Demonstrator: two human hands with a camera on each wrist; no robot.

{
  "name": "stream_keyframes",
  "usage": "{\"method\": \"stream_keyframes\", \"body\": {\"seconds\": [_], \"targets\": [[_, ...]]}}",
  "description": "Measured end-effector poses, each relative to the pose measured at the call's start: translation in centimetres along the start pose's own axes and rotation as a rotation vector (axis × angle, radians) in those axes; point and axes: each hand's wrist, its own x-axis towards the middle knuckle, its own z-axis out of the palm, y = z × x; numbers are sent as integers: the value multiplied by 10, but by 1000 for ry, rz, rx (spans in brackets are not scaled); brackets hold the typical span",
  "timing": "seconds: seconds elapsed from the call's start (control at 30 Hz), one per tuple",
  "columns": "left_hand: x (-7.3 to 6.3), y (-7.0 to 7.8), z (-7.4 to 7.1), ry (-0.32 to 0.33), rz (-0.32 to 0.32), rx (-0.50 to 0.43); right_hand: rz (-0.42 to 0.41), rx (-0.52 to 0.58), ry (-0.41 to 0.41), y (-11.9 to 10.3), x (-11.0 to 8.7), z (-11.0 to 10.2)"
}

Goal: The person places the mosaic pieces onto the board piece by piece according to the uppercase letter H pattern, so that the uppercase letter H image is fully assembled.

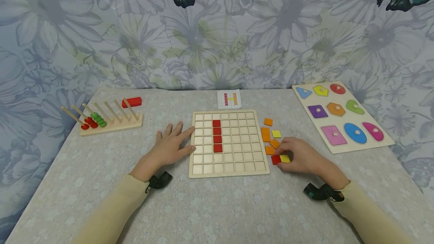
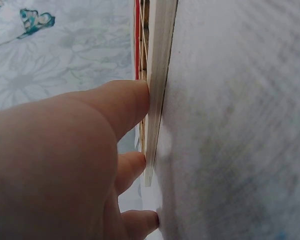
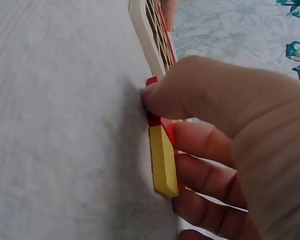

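Observation:
A wooden grid board (image 1: 240, 157) lies in the middle of the table, with several red square tiles (image 1: 217, 139) in one column. My left hand (image 1: 169, 144) lies at its left side, fingers spread; in the left wrist view the thumb (image 2: 127, 100) touches the board's edge. To the right of the board, my right hand (image 1: 301, 155) pinches a red tile (image 1: 276, 160) between thumb and index finger, low over the table. A yellow tile (image 3: 163, 162) is right beside the red one, under the hand. Orange tiles (image 1: 266, 134) and another yellow tile (image 1: 276, 134) lie just beyond.
A small pattern card (image 1: 229, 99) with coloured squares lies behind the board. At the left stands a wooden peg rack (image 1: 115, 124) with red and green beads, a red block (image 1: 132, 102) behind it. A shape puzzle board (image 1: 325, 123) lies at the right.

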Motion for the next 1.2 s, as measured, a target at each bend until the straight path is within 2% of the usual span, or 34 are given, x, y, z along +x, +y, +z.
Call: {"method": "stream_keyframes", "body": {"seconds": [0.33, 0.7, 1.03, 1.2], "targets": [[0, -1, 0, 5, 3, 0, 13, -1, 5, 0, -1, 0], [-1, -2, 2, 3, 5, -3, -53, -35, 14, 1, -4, -1], [0, -1, 0, 1, 10, -3, 33, -1, 77, 2, -5, -6], [0, -2, 1, 1, 10, 0, 22, 31, 85, 2, -4, -10]]}}
